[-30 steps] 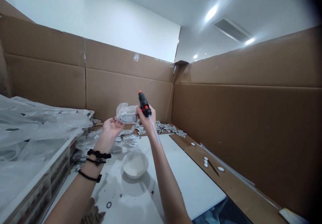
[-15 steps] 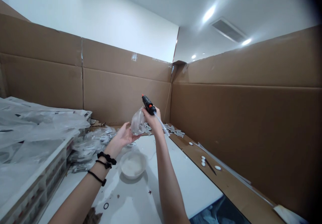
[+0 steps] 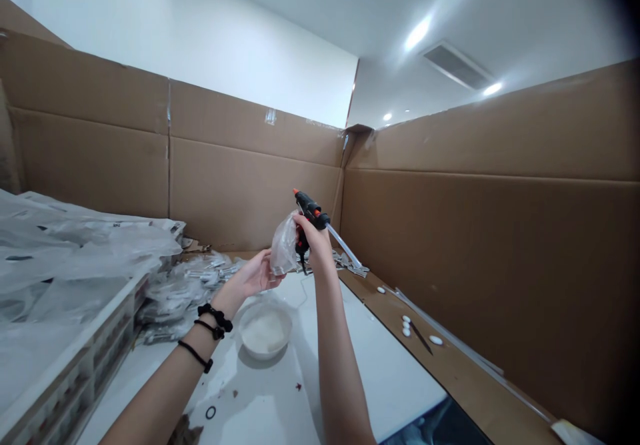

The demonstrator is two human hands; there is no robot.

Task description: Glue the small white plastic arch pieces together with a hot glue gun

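Tipped the clear bag (image 3: 283, 248) upright above the bench (image 3: 380, 352), gripping its top and the glue gun (image 3: 311, 209) in right fingers (image 3: 305, 223), pinching its base with left fingers (image 3: 267, 281) (handling seemingly unfinished).

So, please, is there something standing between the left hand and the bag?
Nothing visible: the left hand already touches the bag at its lower left. The right hand, holding the glue gun, is toward the bag's other side.
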